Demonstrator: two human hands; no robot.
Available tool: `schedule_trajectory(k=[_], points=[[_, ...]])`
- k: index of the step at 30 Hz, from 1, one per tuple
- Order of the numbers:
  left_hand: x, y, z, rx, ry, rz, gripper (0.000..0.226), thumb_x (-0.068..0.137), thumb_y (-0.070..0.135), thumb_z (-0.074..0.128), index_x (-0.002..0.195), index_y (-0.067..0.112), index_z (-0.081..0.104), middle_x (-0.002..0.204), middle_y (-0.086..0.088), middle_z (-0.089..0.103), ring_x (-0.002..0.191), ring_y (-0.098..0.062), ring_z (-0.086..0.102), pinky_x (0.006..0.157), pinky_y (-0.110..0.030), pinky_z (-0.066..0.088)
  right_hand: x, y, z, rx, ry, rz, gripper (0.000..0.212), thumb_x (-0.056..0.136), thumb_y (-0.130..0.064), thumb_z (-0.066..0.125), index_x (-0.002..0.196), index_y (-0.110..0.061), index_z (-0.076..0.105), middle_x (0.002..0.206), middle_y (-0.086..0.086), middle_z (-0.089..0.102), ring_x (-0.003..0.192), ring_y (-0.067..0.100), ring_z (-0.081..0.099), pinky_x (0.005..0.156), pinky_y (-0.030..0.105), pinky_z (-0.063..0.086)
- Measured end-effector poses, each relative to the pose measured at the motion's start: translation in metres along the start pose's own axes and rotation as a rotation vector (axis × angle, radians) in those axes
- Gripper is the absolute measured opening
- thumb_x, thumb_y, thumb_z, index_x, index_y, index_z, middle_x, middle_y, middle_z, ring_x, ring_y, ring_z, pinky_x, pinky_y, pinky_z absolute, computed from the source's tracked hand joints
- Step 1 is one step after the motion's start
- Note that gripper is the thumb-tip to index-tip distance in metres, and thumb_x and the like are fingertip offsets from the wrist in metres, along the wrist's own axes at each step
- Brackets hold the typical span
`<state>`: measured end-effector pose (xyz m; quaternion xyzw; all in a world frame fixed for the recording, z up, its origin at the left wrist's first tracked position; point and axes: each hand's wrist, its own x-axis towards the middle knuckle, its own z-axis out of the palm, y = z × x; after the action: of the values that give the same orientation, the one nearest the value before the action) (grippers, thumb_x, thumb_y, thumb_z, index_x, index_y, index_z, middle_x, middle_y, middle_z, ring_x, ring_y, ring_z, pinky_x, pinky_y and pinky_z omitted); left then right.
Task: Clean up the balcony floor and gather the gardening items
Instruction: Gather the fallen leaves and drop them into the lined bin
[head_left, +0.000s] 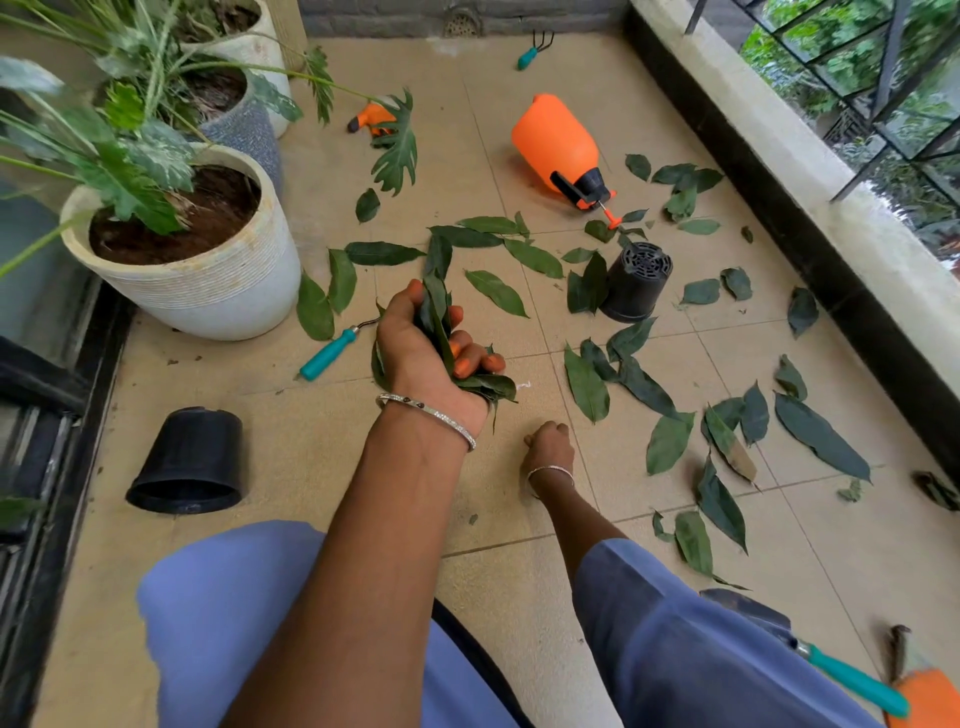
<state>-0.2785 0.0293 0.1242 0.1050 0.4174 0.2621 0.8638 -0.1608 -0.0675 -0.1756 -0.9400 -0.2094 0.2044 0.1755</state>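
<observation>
Left hand curling palm-up round leaf bunch; I'm reading it as store hand, freeing other for picking. Right hand hanging knuckles-up just over floor, fingers curled; I'm not seeing whether it's holding anything. Loose leaves lying scattered centre and right, so I'm judging gathering far from done. Sprayer and black pots lying tipped. Tan tiles; planters standing left, parapet running right.
</observation>
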Motion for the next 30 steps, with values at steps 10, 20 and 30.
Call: schedule_trajectory(k=[10, 20, 30], points=[[0.000, 0.021, -0.023, -0.095, 0.067, 0.038, 0.043, 0.090, 0.048, 0.050, 0.063, 0.015, 0.052, 0.046, 0.004, 0.030, 0.036, -0.012, 0.025, 0.051, -0.023, 0.028, -0.073, -0.006, -0.079, 1.719, -0.272, 0.681, 0.014, 0.102, -0.006, 0.045, 0.096, 0.001, 0.055, 0.079, 0.012, 0.054, 0.060, 0.013, 0.044, 0.040, 0.017, 0.041], [-0.058, 0.066, -0.094, -0.281, -0.149, 0.264, 0.039, 0.087, 0.044, 0.049, 0.067, 0.011, 0.058, 0.046, 0.003, 0.031, 0.034, -0.011, 0.027, 0.044, -0.020, 0.033, -0.105, -0.089, -0.142, 1.826, -0.640, 0.318, 0.046, 0.066, 0.007, 0.064, 0.110, -0.004, 0.056, 0.077, 0.005, 0.047, 0.049, 0.007, 0.043, 0.042, 0.015, 0.038], [-0.221, 0.093, -0.265, -0.559, -0.301, 0.583, 0.042, 0.099, 0.050, 0.040, 0.086, 0.014, 0.056, 0.052, 0.003, 0.034, 0.040, -0.010, 0.028, 0.051, -0.025, 0.036, -0.247, -0.267, -0.160, 1.550, -1.378, -0.023, 0.020, 0.087, 0.007, 0.050, 0.091, -0.011, 0.059, 0.070, -0.004, 0.046, 0.053, 0.003, 0.040, 0.043, 0.012, 0.037]])
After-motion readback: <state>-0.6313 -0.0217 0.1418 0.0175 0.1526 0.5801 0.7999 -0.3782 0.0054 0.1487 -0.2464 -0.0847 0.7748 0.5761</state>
